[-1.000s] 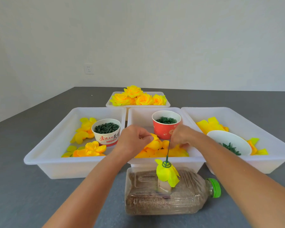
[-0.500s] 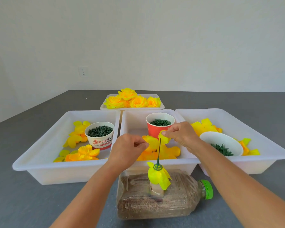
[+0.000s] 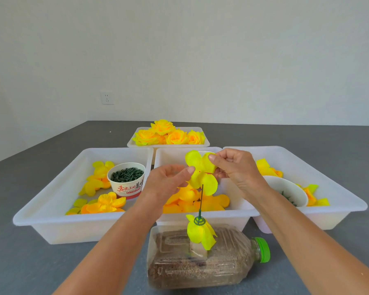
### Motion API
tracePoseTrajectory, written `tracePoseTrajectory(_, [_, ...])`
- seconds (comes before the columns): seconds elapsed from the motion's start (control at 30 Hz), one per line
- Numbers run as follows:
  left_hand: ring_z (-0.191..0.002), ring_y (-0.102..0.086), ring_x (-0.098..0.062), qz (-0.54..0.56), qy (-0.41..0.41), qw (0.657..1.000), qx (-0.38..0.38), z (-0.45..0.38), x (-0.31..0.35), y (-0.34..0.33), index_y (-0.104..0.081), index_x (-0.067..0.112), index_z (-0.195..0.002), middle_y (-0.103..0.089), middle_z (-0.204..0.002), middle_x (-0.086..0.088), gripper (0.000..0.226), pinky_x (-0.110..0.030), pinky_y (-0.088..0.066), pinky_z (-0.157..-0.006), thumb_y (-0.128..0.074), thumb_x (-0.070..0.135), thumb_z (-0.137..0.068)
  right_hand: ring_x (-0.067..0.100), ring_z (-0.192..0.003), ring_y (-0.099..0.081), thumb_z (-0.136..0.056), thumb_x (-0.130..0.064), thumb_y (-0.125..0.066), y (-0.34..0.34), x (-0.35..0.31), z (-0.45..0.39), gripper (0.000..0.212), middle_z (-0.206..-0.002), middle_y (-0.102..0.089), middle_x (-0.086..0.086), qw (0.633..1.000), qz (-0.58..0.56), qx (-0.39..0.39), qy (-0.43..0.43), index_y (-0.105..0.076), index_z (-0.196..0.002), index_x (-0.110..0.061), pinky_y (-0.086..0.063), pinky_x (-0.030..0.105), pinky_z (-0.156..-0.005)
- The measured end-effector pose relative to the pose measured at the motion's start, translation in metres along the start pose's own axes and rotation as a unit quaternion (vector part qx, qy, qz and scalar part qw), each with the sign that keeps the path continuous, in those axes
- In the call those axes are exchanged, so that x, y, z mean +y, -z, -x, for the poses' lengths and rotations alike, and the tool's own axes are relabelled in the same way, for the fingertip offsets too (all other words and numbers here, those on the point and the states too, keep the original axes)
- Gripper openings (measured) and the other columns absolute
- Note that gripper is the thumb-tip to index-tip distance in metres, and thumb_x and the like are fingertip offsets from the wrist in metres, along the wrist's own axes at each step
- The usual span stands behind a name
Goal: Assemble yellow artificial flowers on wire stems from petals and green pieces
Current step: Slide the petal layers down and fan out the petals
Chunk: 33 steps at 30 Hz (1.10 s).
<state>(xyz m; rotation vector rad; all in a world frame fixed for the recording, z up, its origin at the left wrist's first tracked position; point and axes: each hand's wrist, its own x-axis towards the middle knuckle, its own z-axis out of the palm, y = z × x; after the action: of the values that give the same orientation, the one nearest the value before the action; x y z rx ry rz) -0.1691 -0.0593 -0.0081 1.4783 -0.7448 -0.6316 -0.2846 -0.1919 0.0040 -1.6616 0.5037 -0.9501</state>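
A yellow petal piece (image 3: 201, 173) with several lobes is spread in the air above the middle tray. My left hand (image 3: 166, 184) pinches its left edge and my right hand (image 3: 237, 171) pinches its upper right lobe. Just below it a thin green wire stem (image 3: 201, 201) stands upright. The stem carries a green ring piece (image 3: 199, 220) and a folded yellow petal layer (image 3: 200, 233), and is stuck in a sand-filled plastic bottle (image 3: 200, 265) lying on its side.
Three white trays: left tray (image 3: 51, 201) with petals and a paper cup of green pieces (image 3: 127, 179), middle tray (image 3: 232, 216) with orange-yellow petals, right tray (image 3: 339, 194) with petals and a white bowl (image 3: 290, 189). A far tray (image 3: 168, 143) holds finished yellow flowers.
My right hand has lifted a yellow petal piece out of the middle tray. My left hand has come up and taken its other edge, spreading it above the wire tip.
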Motion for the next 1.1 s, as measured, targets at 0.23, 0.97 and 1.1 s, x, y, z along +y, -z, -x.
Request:
tracePoseTrajectory(0.23, [-0.087,-0.059,-0.009,0.079,0.025,0.996,-0.014,0.0,0.005,0.001,-0.064,0.023,-0.088,-0.067,-0.09,0.007,0.012,-0.031,-0.044,-0.078,-0.069,0.028,-0.079,0.009,-0.05,-0.054,-0.081,-0.017,-0.069,-0.002,-0.018,0.01,0.012,-0.062,-0.063,0.004,0.999,-0.029,-0.015,-0.016,-0.066,-0.073,-0.009,-0.047,0.025,-0.056])
tracePoseTrajectory(0.97, [-0.056,-0.068,-0.012,0.277,0.122,0.951,-0.056,0.001,0.017,0.009,-0.059,0.013,-0.086,-0.071,-0.066,-0.002,0.009,-0.022,-0.055,-0.052,-0.053,0.008,-0.09,0.023,-0.118,-0.047,-0.072,-0.012,-0.073,0.005,0.001,0.022,0.069,-0.137,-0.044,0.009,0.893,0.336,-0.011,0.301,-0.048,-0.135,-0.018,-0.045,0.03,-0.089])
tracePoseTrajectory(1.1, [-0.057,-0.067,-0.014,0.264,0.149,0.951,-0.062,0.004,0.021,0.003,-0.06,0.011,-0.09,-0.071,-0.068,-0.004,0.006,-0.028,-0.052,-0.063,-0.055,0.008,-0.089,0.037,-0.108,-0.054,-0.08,-0.024,-0.051,0.001,-0.011,0.024,0.048,-0.131,-0.049,0.02,0.834,0.373,0.037,0.405,-0.06,-0.124,-0.01,-0.048,0.041,-0.085])
